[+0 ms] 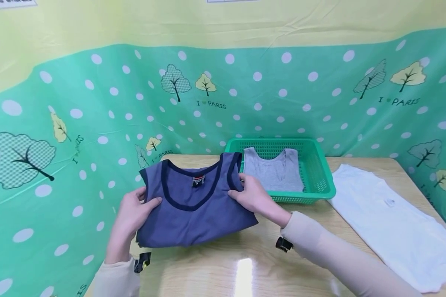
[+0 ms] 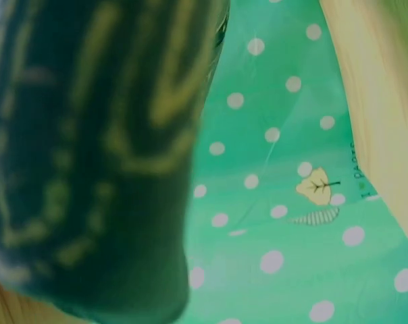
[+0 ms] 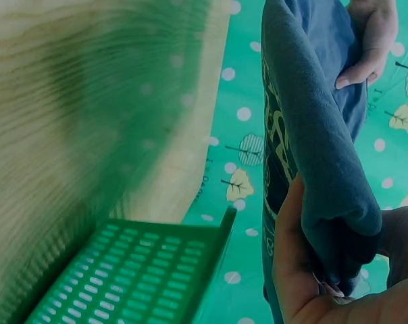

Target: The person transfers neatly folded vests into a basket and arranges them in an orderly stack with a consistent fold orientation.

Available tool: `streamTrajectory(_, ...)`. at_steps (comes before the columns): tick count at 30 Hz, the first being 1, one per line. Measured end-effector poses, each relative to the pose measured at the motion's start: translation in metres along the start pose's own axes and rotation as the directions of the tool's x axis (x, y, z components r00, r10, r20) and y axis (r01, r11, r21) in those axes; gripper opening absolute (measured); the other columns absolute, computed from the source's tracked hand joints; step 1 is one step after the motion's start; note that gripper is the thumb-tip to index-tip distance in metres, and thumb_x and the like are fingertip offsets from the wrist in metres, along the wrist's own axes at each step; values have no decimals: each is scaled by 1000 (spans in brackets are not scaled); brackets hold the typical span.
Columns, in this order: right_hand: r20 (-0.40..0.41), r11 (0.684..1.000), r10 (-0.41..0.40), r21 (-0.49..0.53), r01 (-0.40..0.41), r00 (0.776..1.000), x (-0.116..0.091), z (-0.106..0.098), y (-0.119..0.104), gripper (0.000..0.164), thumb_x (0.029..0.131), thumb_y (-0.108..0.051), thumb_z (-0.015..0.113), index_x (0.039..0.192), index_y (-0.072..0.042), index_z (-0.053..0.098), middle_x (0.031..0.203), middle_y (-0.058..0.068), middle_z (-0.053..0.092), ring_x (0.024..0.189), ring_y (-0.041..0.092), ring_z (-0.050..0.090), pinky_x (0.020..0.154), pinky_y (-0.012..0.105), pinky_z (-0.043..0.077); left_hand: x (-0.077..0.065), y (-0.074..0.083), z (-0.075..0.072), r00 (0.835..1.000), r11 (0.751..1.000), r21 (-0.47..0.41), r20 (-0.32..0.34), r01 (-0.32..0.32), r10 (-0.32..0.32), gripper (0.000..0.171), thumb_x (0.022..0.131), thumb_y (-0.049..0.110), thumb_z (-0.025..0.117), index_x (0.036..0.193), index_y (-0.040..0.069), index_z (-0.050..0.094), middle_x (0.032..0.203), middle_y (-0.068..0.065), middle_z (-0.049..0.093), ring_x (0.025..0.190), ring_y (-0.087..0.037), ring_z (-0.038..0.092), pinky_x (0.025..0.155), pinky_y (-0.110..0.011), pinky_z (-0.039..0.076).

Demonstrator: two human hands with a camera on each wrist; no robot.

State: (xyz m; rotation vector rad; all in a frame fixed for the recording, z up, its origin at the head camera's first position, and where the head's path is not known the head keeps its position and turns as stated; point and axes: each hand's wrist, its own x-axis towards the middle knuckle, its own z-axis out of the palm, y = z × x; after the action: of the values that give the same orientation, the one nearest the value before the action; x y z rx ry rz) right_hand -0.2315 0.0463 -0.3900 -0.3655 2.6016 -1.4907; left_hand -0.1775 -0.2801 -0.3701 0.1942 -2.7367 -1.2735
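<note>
A folded dark blue tank top (image 1: 193,220) with black trim hangs between both hands above the table, its neck label facing up. My left hand (image 1: 131,212) grips its left edge near the armhole, thumb on top. At the right shoulder, my right hand (image 1: 254,196) pinches the fabric between thumb and fingers. In the right wrist view the folded tank top (image 3: 325,128) appears edge-on, with yellow print on its underside. The left wrist view is mostly filled by the blurred printed cloth (image 2: 89,169); the left hand is hidden there.
Behind the right hand stands a green plastic basket (image 1: 321,173) with a folded grey tank top (image 1: 278,173) in it. A white sleeveless shirt (image 1: 394,222) lies flat on the wooden table (image 1: 208,272) at right. A green dotted curtain (image 1: 245,103) encloses the back and left.
</note>
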Motion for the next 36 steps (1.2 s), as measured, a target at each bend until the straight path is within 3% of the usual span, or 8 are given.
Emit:
streamTrajectory(5, -7, 1000, 0, 3, 0, 1000, 1, -11, 4, 44, 98, -14, 73, 138, 1, 61, 124, 18, 69, 108, 29, 69, 90, 46, 56, 10, 5, 6, 1000, 1000, -9, 3, -22, 22, 40, 97, 15, 74, 131, -5, 66, 123, -25, 72, 105, -31, 68, 78, -22, 53)
streamTrajectory(8, -7, 1000, 3, -14, -3, 1000, 3, -18, 8, 47, 99, -15, 72, 140, 3, 59, 129, 21, 67, 114, 33, 67, 93, 48, 56, 16, 8, 10, 999, 999, -19, 6, -45, 45, 42, 97, 13, 73, 133, -5, 66, 122, -24, 72, 105, -31, 69, 79, -22, 53)
streamTrajectory(17, -3, 1000, 10, -15, -10, 1000, 5, -32, 18, 55, 100, -15, 70, 147, 7, 52, 136, 27, 63, 121, 40, 64, 97, 51, 54, 31, 17, 22, 995, 994, -39, 21, -99, 100, 31, 95, 10, 73, 121, -7, 68, 112, -23, 75, 94, -26, 70, 76, -27, 54)
streamTrajectory(26, -14, 1000, 11, -5, -11, 1000, 9, -49, 25, 45, 101, -13, 69, 141, 5, 57, 124, 24, 69, 107, 34, 70, 89, 47, 57, 46, 30, 33, 991, 993, -45, 64, -111, 113, 31, 95, 12, 73, 120, -5, 68, 112, -21, 75, 95, -29, 69, 79, -33, 54)
streamTrajectory(36, -36, 1000, 29, -10, -30, 999, 11, -67, 29, 45, 101, -13, 69, 141, 4, 56, 126, 25, 68, 111, 37, 69, 92, 49, 56, 61, 43, 46, 985, 987, -42, 74, -154, 156, 26, 94, 11, 73, 114, -4, 69, 112, -20, 74, 94, -28, 68, 80, -34, 54)
